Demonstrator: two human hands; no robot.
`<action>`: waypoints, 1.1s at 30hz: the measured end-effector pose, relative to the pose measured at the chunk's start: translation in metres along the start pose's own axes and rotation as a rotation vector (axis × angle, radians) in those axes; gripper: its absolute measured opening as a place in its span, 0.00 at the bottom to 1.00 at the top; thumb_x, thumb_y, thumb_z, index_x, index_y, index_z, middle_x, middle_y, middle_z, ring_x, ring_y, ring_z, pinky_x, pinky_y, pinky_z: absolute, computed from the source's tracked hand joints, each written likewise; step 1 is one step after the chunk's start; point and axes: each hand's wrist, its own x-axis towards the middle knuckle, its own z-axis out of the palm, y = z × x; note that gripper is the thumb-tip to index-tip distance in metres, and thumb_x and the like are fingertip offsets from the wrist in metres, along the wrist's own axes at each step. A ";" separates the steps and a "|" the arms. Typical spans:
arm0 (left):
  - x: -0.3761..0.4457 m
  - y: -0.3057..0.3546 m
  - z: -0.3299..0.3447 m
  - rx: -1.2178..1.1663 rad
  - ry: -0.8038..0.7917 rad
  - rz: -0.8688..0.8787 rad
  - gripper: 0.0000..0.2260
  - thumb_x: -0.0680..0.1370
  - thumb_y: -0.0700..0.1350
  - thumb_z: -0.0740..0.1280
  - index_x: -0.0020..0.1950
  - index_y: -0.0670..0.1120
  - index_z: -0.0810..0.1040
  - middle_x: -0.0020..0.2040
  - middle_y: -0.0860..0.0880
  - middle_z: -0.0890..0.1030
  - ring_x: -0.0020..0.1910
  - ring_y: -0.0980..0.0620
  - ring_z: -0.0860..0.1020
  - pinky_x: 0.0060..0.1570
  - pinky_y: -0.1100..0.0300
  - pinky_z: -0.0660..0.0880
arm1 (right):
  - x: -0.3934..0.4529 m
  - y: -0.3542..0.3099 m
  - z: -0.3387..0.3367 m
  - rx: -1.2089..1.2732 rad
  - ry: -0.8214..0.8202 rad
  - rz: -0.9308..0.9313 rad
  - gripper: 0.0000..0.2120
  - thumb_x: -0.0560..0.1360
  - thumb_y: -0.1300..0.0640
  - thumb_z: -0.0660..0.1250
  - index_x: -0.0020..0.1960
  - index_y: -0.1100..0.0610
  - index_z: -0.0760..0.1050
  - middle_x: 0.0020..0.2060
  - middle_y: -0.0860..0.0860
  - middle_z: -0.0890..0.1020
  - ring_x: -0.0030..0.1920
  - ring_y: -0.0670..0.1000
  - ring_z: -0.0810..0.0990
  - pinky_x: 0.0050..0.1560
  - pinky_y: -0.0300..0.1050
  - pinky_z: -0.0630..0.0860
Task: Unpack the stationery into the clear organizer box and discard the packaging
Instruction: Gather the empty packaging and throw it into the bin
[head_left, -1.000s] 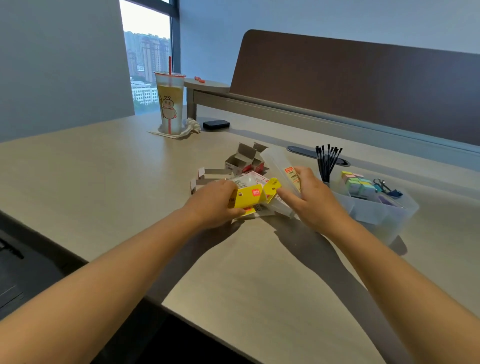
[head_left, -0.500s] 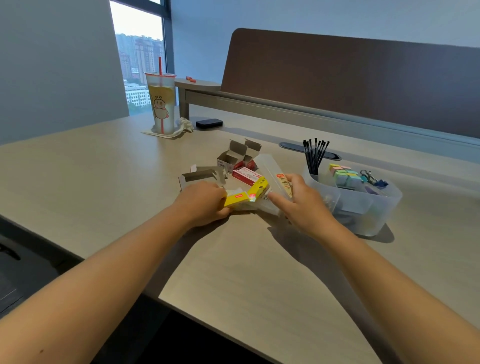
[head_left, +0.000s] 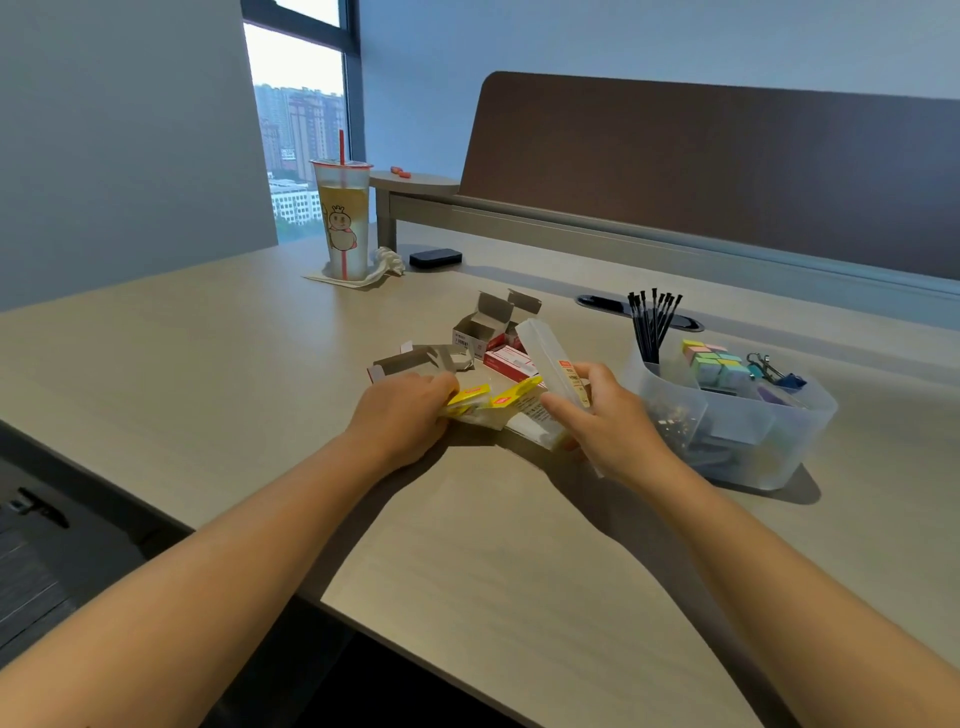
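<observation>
No writing on any pack reads clearly; the yellow packets (head_left: 493, 402) carry small red label patches, and the clear plastic case (head_left: 553, 364) has an orange-and-white sticker whose print is too small to make out. The left hand (head_left: 402, 415) has its fingers curled around the left end of the yellow packets, low over the surface (head_left: 208, 364). The right hand (head_left: 608, 415) grips the clear plastic case, whose long axis runs from the palm up and away toward the far left, tilted. Two yellow-topped packets seem to lie side by side, though they may be one folded pack. Behind them sit a red-and-white box (head_left: 511, 364) and two opened grey cardboard cartons (head_left: 483, 322). The clear organizer box (head_left: 737, 421) stands just right of the right hand, holding upright black cable ties (head_left: 652, 327), pastel sticky-note blocks (head_left: 714, 361) and binder clips (head_left: 776, 371). A drink cup (head_left: 344, 218) with a cartoon figure stands far left.
</observation>
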 end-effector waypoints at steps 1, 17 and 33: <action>0.000 0.000 0.001 -0.011 0.016 -0.008 0.13 0.78 0.48 0.56 0.61 0.46 0.69 0.57 0.45 0.78 0.53 0.47 0.76 0.40 0.60 0.65 | 0.000 0.001 0.001 0.017 0.006 0.010 0.25 0.75 0.48 0.61 0.67 0.56 0.60 0.61 0.56 0.73 0.51 0.55 0.77 0.38 0.42 0.77; -0.039 -0.032 -0.049 -0.468 0.155 -0.325 0.09 0.73 0.38 0.65 0.52 0.39 0.72 0.51 0.40 0.78 0.42 0.49 0.72 0.32 0.64 0.68 | 0.000 -0.025 0.010 -0.104 0.113 -0.027 0.24 0.73 0.50 0.64 0.65 0.57 0.62 0.61 0.56 0.75 0.57 0.57 0.75 0.51 0.50 0.73; -0.252 -0.128 -0.116 -0.595 0.477 -0.959 0.12 0.73 0.35 0.64 0.56 0.39 0.73 0.47 0.46 0.74 0.46 0.49 0.73 0.34 0.64 0.69 | -0.077 -0.183 0.148 0.207 -0.325 -0.468 0.25 0.72 0.52 0.66 0.66 0.54 0.61 0.64 0.55 0.71 0.55 0.52 0.75 0.46 0.38 0.74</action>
